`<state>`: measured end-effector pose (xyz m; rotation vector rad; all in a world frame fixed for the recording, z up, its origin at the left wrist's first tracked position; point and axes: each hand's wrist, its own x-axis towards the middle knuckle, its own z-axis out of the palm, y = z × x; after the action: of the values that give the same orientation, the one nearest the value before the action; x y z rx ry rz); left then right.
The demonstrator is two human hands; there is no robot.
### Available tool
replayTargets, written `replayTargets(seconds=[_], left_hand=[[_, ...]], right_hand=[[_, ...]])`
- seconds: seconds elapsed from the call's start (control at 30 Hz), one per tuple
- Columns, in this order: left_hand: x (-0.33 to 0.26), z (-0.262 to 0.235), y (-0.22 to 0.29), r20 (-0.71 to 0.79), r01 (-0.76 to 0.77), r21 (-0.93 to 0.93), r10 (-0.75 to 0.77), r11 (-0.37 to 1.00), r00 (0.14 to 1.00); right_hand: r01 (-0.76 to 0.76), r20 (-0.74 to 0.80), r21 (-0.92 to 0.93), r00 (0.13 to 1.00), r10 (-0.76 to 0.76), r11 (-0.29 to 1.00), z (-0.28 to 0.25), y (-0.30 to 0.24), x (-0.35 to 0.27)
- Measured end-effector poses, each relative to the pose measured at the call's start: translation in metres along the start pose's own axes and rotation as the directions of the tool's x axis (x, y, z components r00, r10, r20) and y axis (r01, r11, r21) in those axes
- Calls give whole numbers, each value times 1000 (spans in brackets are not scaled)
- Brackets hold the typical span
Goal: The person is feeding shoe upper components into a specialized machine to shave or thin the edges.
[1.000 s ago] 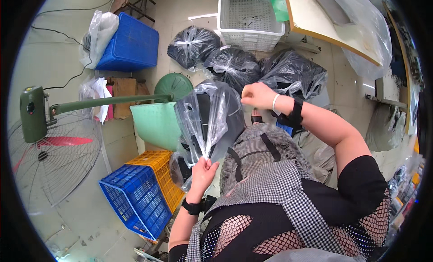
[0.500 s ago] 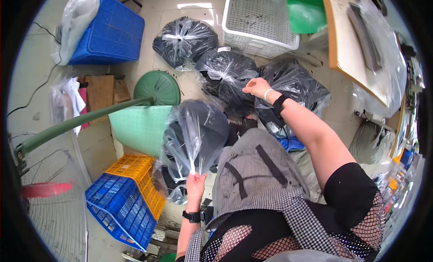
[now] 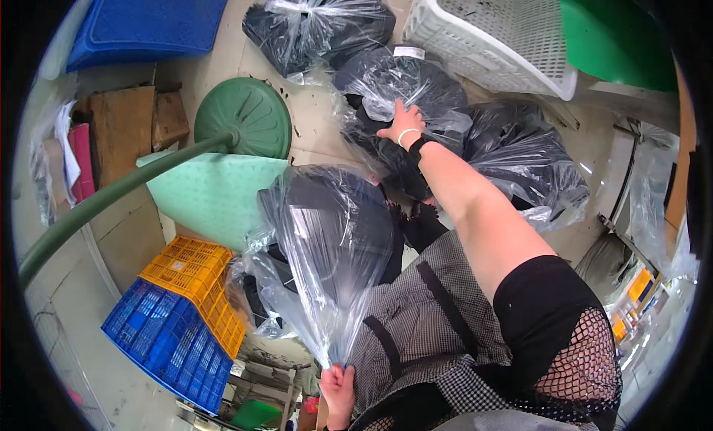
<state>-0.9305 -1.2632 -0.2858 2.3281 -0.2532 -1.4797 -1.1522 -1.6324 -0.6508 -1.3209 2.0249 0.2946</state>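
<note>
My left hand (image 3: 338, 390) is closed round the gathered neck of a clear plastic bag (image 3: 334, 230) filled with something black. The bag's film stretches taut up from my fist to its bulky body on the floor. Farther off, my right hand (image 3: 405, 123) is stretched over a second clear bag (image 3: 401, 78) of black contents, with its fingers spread at the crumpled top. Whether the fingertips press on the film I cannot tell. A similar bag (image 3: 523, 160) lies to the right of it, and another, with its top gathered (image 3: 319, 26), lies at the far side.
A green round stand base (image 3: 243, 119) with a slanting pole (image 3: 126, 201) stands on the left. Blue (image 3: 167, 342) and yellow crates (image 3: 189, 271) lie near left, a white basket (image 3: 483, 49) far right. A blue bin (image 3: 148, 23) and cardboard (image 3: 119, 126) are at far left.
My left hand has drawn the bag's neck nearer to me, stretching the film. My right hand has come down to the second bag and its fingers have spread. The view has shifted.
</note>
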Motion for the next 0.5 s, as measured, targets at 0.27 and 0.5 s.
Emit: replayTargets(seconds=[0.27, 0.5], left_hand=[[12, 8, 8, 36, -88, -26, 89, 996, 995], [19, 6, 15, 71, -67, -92, 74, 993, 995]], right_hand=[[116, -250, -32, 961, -121, 993, 34, 24, 28], [-37, -104, 186, 993, 57, 982, 11, 44, 27]])
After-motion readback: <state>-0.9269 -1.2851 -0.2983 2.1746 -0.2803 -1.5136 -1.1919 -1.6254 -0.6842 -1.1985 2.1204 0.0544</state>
